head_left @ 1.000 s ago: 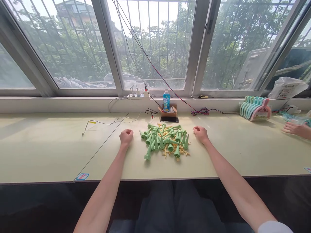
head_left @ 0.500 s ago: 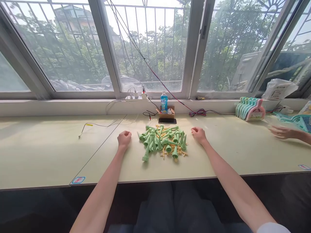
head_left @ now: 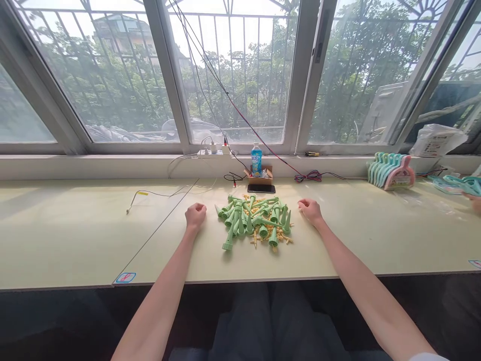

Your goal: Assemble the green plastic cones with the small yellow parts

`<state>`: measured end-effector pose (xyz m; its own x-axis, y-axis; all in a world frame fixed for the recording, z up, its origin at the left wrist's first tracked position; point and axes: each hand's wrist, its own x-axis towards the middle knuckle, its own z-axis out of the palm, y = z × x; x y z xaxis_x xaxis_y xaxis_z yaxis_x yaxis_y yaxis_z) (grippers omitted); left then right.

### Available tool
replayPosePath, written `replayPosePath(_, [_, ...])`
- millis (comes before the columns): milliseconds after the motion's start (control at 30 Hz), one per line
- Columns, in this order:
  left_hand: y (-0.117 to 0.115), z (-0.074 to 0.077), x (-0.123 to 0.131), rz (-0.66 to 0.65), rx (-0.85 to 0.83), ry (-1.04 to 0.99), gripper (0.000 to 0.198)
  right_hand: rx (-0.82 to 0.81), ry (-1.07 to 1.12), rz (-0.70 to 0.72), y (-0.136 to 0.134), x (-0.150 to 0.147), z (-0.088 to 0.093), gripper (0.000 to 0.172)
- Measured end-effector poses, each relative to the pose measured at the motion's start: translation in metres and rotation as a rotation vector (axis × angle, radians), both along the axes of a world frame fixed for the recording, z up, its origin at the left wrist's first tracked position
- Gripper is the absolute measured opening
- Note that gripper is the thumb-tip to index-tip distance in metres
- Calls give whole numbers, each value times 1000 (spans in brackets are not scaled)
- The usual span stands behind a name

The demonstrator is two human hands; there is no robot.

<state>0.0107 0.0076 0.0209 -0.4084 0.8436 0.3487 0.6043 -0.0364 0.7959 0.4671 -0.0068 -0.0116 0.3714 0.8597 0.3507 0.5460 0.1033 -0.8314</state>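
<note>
In front of a phone (head_left: 261,189), green spikes (head_left: 249,225) and yellow pegs (head_left: 255,238) are lying heaped. On either side, left hand (head_left: 196,215) and right hand (head_left: 310,210) are resting curled, nothing visibly held, apparently leaving room between.

A workshop-like room behind barred windows (head_left: 235,75).
One long table (head_left: 338,245) in sections, with hand-drawn labels (head_left: 126,278) along its front edge, bears heaped plastic parts (head_left: 249,224) and stacked pastel goods (head_left: 391,173); another person's hand (head_left: 475,203) shows far right.
</note>
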Motion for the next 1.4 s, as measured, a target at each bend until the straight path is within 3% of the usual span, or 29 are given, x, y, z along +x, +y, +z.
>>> replayPosePath(367, [-3,3,7,2,36,58,13,10,-51,33,-4,-3,3,25])
replayPosePath(567, [-9,5,22,-70,116,125,26,23,-89,81,-6,-9,3,24])
replayPosePath(1000, [-18,10,38,-209,159,202,32,-4,-86,207,-2,-20,2,32])
replayPosePath(1133, [-3,24,51,-328,86,412,38,-20,-108,262,14,-33,9,33])
replayPosePath(1267, [31,39,81,-523,-11,516,36,-53,-192,308,27,-53,9,37])
replayPosePath(1400, [66,39,111,-649,-151,627,38,36,-326,423,27,-65,1,36])
